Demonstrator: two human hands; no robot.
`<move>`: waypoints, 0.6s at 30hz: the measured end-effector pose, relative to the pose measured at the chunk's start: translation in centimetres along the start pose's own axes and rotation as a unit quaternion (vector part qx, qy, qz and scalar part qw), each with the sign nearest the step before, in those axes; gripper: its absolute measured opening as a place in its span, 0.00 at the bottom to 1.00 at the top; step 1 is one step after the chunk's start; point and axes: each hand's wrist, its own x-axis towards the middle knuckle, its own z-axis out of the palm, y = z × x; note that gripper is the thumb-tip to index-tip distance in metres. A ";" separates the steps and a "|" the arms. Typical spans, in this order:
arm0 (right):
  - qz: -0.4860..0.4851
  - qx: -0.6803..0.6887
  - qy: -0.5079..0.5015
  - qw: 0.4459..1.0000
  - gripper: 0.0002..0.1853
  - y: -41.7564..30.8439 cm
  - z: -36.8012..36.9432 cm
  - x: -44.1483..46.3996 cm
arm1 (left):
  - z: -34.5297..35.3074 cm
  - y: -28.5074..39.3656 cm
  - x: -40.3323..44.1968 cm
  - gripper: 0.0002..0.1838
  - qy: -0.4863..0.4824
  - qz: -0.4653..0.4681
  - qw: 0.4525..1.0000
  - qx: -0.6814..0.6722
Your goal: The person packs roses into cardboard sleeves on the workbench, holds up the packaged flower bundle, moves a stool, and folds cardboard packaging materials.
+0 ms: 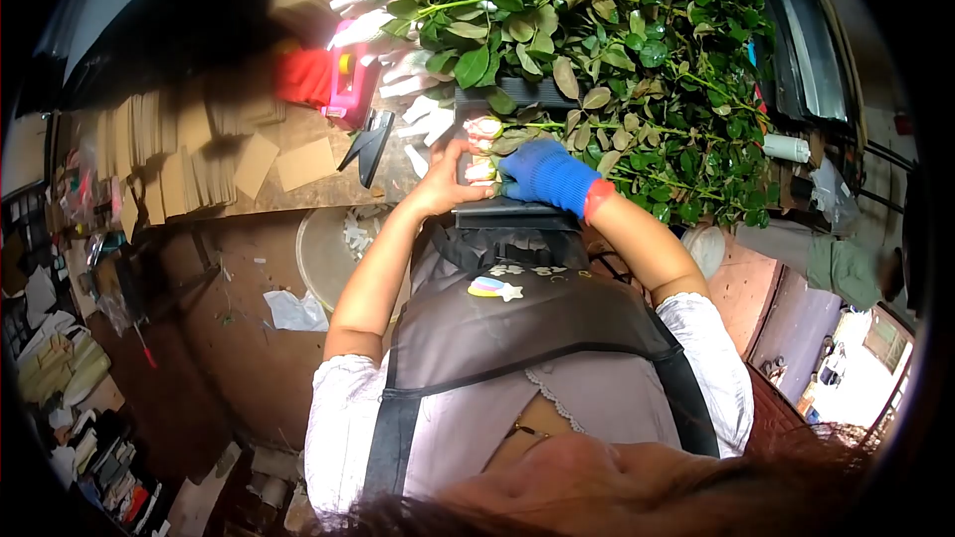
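Observation:
Pale pink and cream roses lie on their sides at the bench's near edge, heads to the left and leafy stems to the right. My bare left hand curves around the heads from the left, thumb on the near side and fingers on the far side. In a blue knitted glove, my right hand closes over the stems just behind the heads; its fingertips are partly hidden. A black ridged block sits beyond the roses. Under my hands, a dark flat ledge juts toward my apron.
A large heap of leafy rose stems covers the bench's right side. White-wrapped rose heads stick out at its left. Nearby are a pink tape dispenser, a black clamp-like tool and cardboard pieces. A round bin stands below.

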 end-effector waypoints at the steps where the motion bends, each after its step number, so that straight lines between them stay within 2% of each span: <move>1: 0.028 0.045 0.043 0.998 0.18 0.0 -0.1 -0.5 | -0.3 0.0 0.1 0.44 -0.016 0.000 1.000 0.003; 3: 0.078 0.132 0.123 0.981 0.17 -0.7 -1.1 -2.2 | -0.4 0.2 0.3 0.44 -0.026 0.001 1.000 -0.002; 7: 0.080 0.030 0.112 0.990 0.16 -0.9 1.6 -0.4 | -0.3 0.1 -0.1 0.43 -0.031 0.005 0.999 -0.019; 11: 0.078 0.006 0.204 0.976 0.13 -0.6 2.6 -0.1 | -0.3 0.3 -0.3 0.41 -0.039 0.000 0.999 -0.031; 14: 0.078 -0.026 0.099 0.992 0.11 -0.7 3.0 0.9 | -0.4 0.4 -0.4 0.37 -0.037 0.003 0.999 -0.024; 18: 0.065 -0.036 0.062 0.995 0.10 -0.7 2.5 1.3 | -0.8 1.3 0.6 0.26 -0.037 0.010 0.999 0.000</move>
